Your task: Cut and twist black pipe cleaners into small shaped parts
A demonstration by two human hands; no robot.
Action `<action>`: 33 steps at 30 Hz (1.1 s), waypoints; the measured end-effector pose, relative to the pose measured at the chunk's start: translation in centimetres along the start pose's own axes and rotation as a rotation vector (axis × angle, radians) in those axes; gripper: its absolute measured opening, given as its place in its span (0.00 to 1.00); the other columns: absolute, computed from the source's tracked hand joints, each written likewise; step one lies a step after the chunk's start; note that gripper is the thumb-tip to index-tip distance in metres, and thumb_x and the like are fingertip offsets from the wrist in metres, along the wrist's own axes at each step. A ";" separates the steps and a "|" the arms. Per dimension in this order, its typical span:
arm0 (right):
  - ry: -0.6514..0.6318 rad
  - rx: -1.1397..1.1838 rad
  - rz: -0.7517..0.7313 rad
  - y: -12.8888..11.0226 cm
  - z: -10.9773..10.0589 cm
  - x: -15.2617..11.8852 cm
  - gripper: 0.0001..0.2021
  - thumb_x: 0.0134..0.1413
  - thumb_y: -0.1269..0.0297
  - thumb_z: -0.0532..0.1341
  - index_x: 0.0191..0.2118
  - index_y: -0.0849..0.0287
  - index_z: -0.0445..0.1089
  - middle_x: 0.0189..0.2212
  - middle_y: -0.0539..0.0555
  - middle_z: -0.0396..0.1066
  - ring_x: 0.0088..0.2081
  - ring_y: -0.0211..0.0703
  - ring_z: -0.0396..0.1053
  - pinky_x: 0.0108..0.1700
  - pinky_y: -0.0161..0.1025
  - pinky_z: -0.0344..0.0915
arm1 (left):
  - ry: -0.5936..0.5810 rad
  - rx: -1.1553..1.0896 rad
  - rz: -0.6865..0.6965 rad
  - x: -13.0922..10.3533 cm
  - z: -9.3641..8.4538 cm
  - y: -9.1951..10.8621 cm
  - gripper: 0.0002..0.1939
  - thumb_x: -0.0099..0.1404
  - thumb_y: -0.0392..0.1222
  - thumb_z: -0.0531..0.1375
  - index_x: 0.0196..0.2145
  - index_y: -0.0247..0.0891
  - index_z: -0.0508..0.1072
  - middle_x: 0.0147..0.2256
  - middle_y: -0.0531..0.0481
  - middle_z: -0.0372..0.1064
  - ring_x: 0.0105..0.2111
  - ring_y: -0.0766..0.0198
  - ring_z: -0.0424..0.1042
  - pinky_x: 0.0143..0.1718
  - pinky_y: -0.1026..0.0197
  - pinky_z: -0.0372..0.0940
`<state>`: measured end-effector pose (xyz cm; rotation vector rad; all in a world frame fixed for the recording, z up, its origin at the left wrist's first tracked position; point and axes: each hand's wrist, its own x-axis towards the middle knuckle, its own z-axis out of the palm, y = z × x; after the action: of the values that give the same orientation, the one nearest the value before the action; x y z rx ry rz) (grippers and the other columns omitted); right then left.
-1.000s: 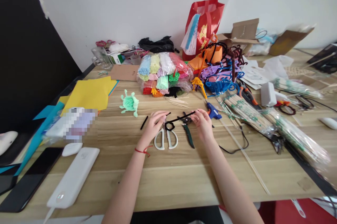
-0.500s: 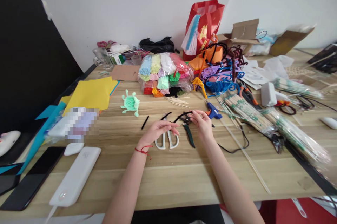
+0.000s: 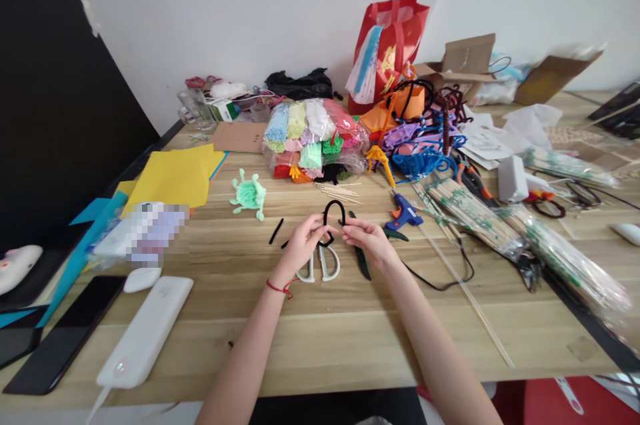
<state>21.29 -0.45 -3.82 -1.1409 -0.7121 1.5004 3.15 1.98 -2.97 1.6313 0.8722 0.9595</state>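
A black pipe cleaner (image 3: 334, 204), bent into an arch, is pinched between my two hands. My left hand (image 3: 307, 238) grips its left side, and my right hand (image 3: 367, 238) closes on the right side. Below them lie white-handled scissors (image 3: 329, 264), their blades mostly hidden by my left hand. Dark green-handled pliers or cutters (image 3: 361, 258) rest partly under my right hand. A short black pipe cleaner piece (image 3: 276, 231) lies left of my left hand. Farther left stands a mint green fuzzy figure (image 3: 249, 194) with knobbed arms.
A blue glue gun (image 3: 406, 212) lies right of my hands, its cord trailing. Behind are bagged colored pipe cleaners (image 3: 313, 142) and thin wooden sticks (image 3: 340, 192). Packs of sticks (image 3: 473, 215) cover the right side; yellow sheets (image 3: 173, 175) and a white power bank (image 3: 145, 332) occupy the left.
My hands have come closer together, and the pipe cleaner between them has gone from a gentle curve to a tall arch.
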 end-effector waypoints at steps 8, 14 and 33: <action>-0.035 -0.158 -0.135 0.2 0.4 -0.1 0.15 0.32 0.57 0.71 0.28 0.60 0.73 0.25 0.52 0.75 0.26 0.39 0.70 0.32 0.37 0.66 | -0.005 0.303 0.056 -0.2 0.2 -0.1 0.13 0.66 0.47 0.52 0.36 0.36 0.71 0.33 0.48 0.73 0.33 0.63 0.71 0.38 0.62 0.64; -0.031 -0.319 -0.260 0.3 0.4 0.0 0.14 0.32 0.54 0.71 0.23 0.60 0.72 0.21 0.50 0.71 0.24 0.38 0.66 0.30 0.36 0.61 | -0.140 0.442 0.109 -0.3 0.4 0.6 0.14 0.68 0.43 0.48 0.30 0.37 0.69 0.31 0.50 0.70 0.34 0.64 0.69 0.38 0.62 0.62; -0.185 -0.405 -0.240 -0.2 0.4 -0.4 0.13 0.34 0.55 0.69 0.21 0.59 0.70 0.23 0.50 0.69 0.26 0.38 0.64 0.30 0.36 0.59 | -0.208 0.594 0.223 -0.2 0.4 -0.6 0.14 0.66 0.44 0.52 0.27 0.37 0.72 0.28 0.48 0.69 0.30 0.59 0.68 0.38 0.55 0.63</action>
<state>20.95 -0.73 -3.40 -1.1705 -1.2778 1.3002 3.43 1.80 -3.64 2.3294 0.8934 0.6900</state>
